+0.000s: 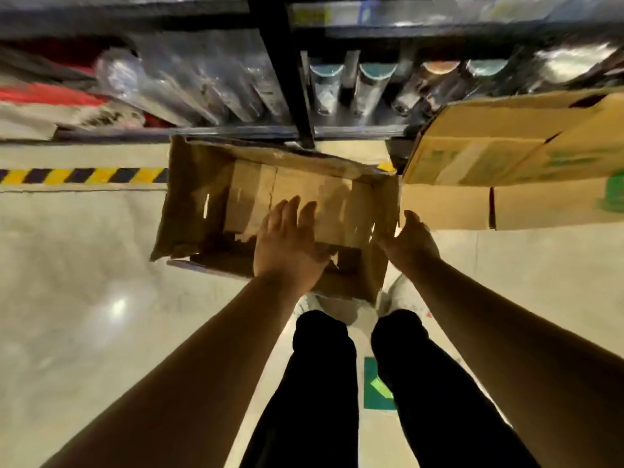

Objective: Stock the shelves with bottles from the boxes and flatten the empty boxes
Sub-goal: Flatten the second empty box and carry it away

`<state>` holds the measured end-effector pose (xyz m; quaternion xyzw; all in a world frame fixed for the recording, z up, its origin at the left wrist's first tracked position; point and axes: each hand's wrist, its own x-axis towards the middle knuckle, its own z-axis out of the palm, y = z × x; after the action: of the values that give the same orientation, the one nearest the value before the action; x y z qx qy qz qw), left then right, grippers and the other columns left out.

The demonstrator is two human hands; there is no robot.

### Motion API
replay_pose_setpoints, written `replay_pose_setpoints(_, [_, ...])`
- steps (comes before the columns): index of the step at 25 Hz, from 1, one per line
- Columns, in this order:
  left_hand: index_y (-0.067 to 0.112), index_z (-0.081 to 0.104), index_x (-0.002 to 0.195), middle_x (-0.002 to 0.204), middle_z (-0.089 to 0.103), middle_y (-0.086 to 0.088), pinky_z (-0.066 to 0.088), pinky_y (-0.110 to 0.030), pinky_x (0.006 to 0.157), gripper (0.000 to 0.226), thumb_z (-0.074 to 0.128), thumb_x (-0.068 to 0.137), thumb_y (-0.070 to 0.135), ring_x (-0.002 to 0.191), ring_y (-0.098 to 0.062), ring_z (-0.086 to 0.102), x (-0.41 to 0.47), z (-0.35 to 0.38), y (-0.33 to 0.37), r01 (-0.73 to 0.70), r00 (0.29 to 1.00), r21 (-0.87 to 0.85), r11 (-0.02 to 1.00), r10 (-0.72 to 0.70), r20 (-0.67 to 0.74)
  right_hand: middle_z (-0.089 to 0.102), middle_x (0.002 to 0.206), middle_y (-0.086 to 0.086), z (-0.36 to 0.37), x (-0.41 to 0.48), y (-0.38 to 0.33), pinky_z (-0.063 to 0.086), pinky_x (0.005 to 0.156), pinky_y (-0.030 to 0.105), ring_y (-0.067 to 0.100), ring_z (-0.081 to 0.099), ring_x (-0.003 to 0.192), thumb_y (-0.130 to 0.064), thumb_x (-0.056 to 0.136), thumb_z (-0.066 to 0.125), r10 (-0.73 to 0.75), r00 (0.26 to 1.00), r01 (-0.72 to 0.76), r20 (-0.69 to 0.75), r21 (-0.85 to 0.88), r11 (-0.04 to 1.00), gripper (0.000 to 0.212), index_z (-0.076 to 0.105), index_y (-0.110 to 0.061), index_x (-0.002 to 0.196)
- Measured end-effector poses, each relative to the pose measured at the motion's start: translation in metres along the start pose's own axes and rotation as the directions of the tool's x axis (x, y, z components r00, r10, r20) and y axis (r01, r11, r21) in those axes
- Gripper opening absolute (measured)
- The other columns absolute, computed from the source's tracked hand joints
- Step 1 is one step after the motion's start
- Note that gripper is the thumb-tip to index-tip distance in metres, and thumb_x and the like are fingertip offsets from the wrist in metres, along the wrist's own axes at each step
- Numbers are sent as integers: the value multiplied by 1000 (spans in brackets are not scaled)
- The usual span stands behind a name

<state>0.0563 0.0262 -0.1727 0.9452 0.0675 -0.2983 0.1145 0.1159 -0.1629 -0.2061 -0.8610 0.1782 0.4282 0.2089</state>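
The empty box (304, 187), on the floor beside the shelf (236, 131), looks light and floppy (torn flaps), so take hold of opposite walls. The left hand (287, 241) hovers with fingers straight. The right hand (410, 241) is at the right wall, grip unclear.

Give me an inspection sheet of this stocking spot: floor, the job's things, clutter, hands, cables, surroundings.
Surface: pale polished concrete floor, one glare spot.
Job's things: open brown cardboard box, no bottles visible inside; second cardboard box with green print to its right, flaps open; clear teal-capped bottles on the dark metal shelf.
Clutter: blurred red-and-white items on the shelf's left.
Hands: left hand open above the brown box; right hand at its right wall, grip unclear.
Cables: nothing seen.
Surroundings: yellow-and-black hazard stripe; green floor marker.
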Motion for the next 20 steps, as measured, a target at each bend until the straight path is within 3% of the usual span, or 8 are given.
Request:
replay_pose_setpoints(2, [18, 24, 154, 160, 27, -12, 22, -45, 122, 76, 52, 92, 54, 149, -31, 22, 8, 42, 2, -18, 999, -1, 1000, 18, -37, 60, 131, 11, 24, 32, 17, 46, 86, 33, 33, 59, 116, -40, 96, 58, 18, 1000, -18, -4, 53, 998, 51, 49, -10, 136])
replay_pose_setpoints(5, [19, 28, 152, 157, 33, -11, 26, -43, 120, 74, 56, 91, 50, 146, -30, 28, 10, 77, 9, 5, 1000, -55, 998, -4, 9, 67, 111, 9, 38, 56, 34, 43, 74, 27, 33, 63, 102, -24, 94, 55, 6, 999, -3, -38, 81, 997, 27, 61, -10, 116])
replay_pose_setpoints(7, [19, 28, 152, 156, 34, -9, 30, -42, 117, 75, 58, 91, 51, 145, -29, 30, 5, 79, 19, 12, 996, -111, 994, -2, 89, 67, 100, 10, 34, 56, 38, 53, 72, 31, 36, 66, 91, -17, 89, 52, -36, 999, 39, -23, 144, 989, 20, 63, -11, 104])
replay_pose_setpoints(10, [23, 26, 154, 155, 36, -6, 40, -43, 111, 81, 58, 89, 59, 141, -29, 36, -1, 59, 48, 46, 970, -263, 964, 19, 242, 66, 91, 10, 19, 37, 35, 60, 71, 48, 38, 66, 83, -15, 83, 53, -88, 996, 80, 26, 227, 971, 4, 57, -17, 83])
replay_pose_setpoints(12, [25, 25, 154, 153, 40, -4, 43, -42, 107, 88, 58, 84, 68, 137, -29, 42, -6, 43, 73, 110, 944, -306, 946, -3, 331, 65, 91, 8, -1, 14, 26, 60, 72, 50, 37, 65, 86, -17, 82, 57, -133, 990, 118, 42, 263, 958, 8, 52, -21, 77])
replay_pose_setpoints(14, [25, 29, 151, 148, 47, -4, 45, -40, 102, 88, 61, 81, 69, 132, -28, 48, -18, 34, 96, 160, 926, -325, 932, -27, 377, 64, 88, 7, -22, -6, 15, 58, 74, 44, 33, 65, 85, -21, 81, 60, -186, 982, 175, 23, 242, 954, 8, 53, -20, 77])
replay_pose_setpoints(17, [21, 46, 135, 125, 63, -4, 50, -34, 87, 58, 60, 90, 55, 113, -27, 61, -38, 24, 120, 243, 939, -371, 896, -122, 321, 56, 74, 0, -50, -36, 0, 46, 62, 30, 17, 57, 69, -22, 87, 62, -273, 962, 267, 17, 161, 950, 14, 52, -15, 80])
replay_pose_setpoints(20, [13, 59, 106, 87, 60, -3, 48, -31, 74, 20, 47, 102, 29, 93, -28, 65, -56, -1, 129, 338, 940, -458, 822, -273, 204, 66, 74, 7, -71, -64, -13, 56, 66, 38, 24, 64, 64, -29, 89, 66, -250, 966, 205, 60, 405, 891, 22, 56, -16, 75])
